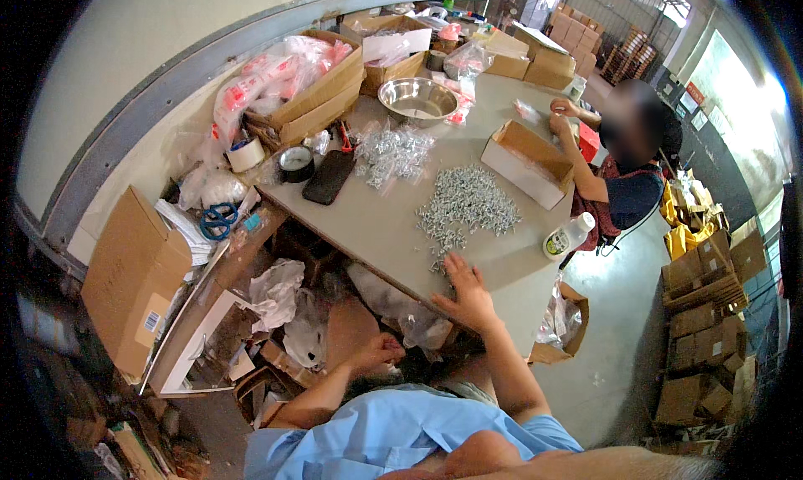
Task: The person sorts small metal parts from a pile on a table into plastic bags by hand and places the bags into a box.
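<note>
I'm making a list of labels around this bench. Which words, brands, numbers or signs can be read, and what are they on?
Nothing is clear enough to quote.
White bottle: printed label, too small to read.
Cardboard box at far left: white barcode sticker, too small.
Plastic bags: red print, creased and blurred.
Red-and-white wall notice: too far and blurred.
</note>
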Demonstrator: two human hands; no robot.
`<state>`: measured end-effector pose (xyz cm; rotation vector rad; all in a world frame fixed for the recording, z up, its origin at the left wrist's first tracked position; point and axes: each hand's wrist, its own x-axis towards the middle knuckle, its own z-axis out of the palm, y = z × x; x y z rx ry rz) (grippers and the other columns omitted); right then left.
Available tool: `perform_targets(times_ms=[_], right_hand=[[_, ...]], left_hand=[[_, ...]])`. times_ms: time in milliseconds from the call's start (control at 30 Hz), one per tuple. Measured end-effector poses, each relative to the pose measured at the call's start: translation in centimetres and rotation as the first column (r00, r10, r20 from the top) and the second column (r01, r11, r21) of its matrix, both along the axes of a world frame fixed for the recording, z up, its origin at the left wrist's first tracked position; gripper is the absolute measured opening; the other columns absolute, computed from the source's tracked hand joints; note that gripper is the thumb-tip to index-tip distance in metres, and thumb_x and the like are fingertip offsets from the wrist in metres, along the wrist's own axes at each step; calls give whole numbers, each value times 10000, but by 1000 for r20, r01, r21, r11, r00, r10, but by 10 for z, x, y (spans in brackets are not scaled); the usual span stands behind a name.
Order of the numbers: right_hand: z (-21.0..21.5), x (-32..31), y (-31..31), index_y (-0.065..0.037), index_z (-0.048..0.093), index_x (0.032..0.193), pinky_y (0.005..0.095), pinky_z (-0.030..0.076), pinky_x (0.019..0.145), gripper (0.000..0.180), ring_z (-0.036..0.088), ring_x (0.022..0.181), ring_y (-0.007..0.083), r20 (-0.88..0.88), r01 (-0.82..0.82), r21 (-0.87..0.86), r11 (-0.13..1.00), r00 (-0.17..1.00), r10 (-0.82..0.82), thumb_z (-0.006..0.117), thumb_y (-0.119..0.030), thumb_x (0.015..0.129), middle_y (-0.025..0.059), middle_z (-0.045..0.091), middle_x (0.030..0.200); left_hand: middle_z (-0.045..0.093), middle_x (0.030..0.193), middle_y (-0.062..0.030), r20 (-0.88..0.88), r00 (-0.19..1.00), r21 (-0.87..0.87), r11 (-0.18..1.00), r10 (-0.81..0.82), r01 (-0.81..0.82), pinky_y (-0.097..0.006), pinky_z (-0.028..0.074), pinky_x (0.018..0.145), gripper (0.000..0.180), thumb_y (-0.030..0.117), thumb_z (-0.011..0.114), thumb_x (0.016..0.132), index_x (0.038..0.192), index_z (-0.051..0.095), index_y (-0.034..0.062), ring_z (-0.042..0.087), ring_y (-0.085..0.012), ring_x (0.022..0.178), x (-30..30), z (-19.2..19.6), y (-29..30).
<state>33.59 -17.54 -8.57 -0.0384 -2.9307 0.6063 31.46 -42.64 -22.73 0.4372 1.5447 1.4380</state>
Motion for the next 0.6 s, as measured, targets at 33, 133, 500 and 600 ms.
perform_targets(times_ms=[33, 133, 500, 600], right_hand=[[5, 3, 0, -75, 292, 1389, 419, 262, 1067, 817, 293, 1305, 335, -46, -14, -108, 994, 999, 9, 695, -346, 731, 151, 287, 1436], [-1, 19, 5, -78, 386, 1327, 391, 337, 1022, 784, 385, 1229, 344, -87, 128, -323, 938, 983, -164, 760, -189, 647, 154, 383, 1363], [1, 16, 6, -59, 556, 1102, 391, 430, 879, 439, 510, 1017, 346, -76, 199, -296, 934, 970, -231, 667, -118, 682, 176, 519, 1106], [1, 9, 5, -49, 591, 1030, 386, 439, 853, 335, 521, 982, 343, -82, 176, -283, 943, 975, -207, 619, -97, 699, 178, 529, 1063]], left_hand=[[616, 791, -30, 0, 1000, 55, 998, -9, 9, -240, 421, 560, 326, 248, 704, 790, 971, 572, 11, 545, -108, 675, 6, -18, 4], [602, 862, -38, -99, 991, 58, 994, -87, 93, -266, 433, 618, 417, 272, 709, 780, 1062, 543, 14, 546, -118, 748, 14, -27, 22], [622, 1050, -57, -20, 1000, 253, 968, 3, 2, -327, 444, 855, 490, 185, 730, 731, 1150, 547, 9, 575, -186, 949, 17, -47, 42], [639, 1041, -71, -74, 997, 104, 995, 19, -11, -330, 446, 860, 461, 187, 752, 712, 1108, 589, 17, 587, -193, 950, 15, -42, 38]])
